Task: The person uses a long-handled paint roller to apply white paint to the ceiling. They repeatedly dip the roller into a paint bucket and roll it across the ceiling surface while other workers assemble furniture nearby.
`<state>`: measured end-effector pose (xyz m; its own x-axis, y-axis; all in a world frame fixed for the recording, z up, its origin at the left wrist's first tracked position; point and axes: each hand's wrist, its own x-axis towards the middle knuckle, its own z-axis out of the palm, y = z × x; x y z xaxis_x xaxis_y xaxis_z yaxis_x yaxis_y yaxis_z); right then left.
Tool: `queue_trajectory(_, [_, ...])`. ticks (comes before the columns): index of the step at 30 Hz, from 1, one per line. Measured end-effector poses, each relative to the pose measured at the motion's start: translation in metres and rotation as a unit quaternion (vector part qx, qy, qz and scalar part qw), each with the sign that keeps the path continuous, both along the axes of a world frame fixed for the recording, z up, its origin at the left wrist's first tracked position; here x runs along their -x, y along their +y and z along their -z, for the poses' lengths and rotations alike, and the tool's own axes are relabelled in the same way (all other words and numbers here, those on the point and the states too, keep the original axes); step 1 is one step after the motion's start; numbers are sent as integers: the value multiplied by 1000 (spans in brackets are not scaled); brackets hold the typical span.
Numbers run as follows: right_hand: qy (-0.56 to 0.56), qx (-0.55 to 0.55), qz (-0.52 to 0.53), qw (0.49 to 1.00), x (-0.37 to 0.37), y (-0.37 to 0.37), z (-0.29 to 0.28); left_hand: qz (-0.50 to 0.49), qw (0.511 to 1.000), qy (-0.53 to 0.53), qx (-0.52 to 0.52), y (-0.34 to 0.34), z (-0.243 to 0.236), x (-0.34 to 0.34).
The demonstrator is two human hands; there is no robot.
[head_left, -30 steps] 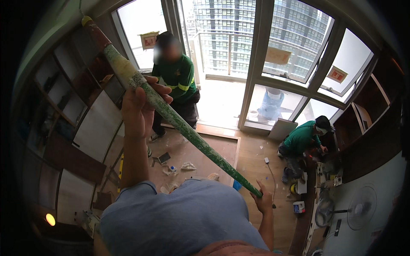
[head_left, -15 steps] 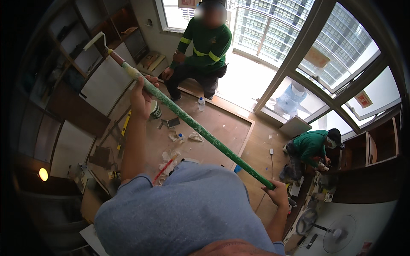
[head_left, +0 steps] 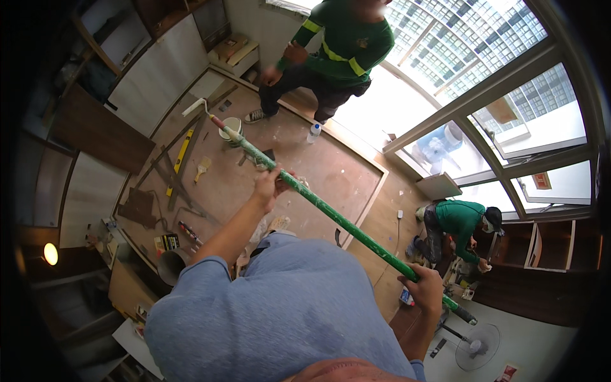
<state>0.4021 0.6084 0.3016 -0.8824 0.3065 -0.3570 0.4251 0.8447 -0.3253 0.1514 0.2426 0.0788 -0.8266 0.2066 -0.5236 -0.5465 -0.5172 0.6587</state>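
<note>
My left hand [head_left: 270, 190] grips the middle of a long green, paint-speckled pole [head_left: 337, 219]. My right hand [head_left: 421, 285] wraps round it near its dark-capped lower end. A paint roller [head_left: 194, 109] is fitted to the far end, above the floor panel and near a white bucket [head_left: 226, 137], which the pole partly hides. A water bottle [head_left: 313, 134] stands beside the panel's back edge. A yellow level [head_left: 180, 162] and a paintbrush [head_left: 202, 169] lie left of the pole.
A co-worker [head_left: 331, 44] in green stands on the panel's back edge [head_left: 286, 102]; another [head_left: 458, 219] crouches by shelves [head_left: 550, 245] at right. A fan [head_left: 477, 347] is behind my right arm. Cabinets [head_left: 146, 83] line the left wall; glazed doors [head_left: 534, 114] stand at the right back.
I have lowered the pole and roller toward the floor, and both hands have moved right along the view, the left one downward. The pole's end now extends past my right hand.
</note>
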Motion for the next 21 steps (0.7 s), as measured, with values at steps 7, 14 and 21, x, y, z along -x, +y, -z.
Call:
queue_trajectory(7, [-64, 24, -2, 998, 46, -73, -22, 45, 996, -66, -35, -20, 59, 25])
queue_trajectory(14, [-180, 55, 98, 977, 43, -83, -72, 2, 989, -135, -58, -57, 143, 92])
queue_trajectory(21, [-124, -38, -52, 990, 99, -147, -41, -50, 979, -199, -7, -57, 198, 106])
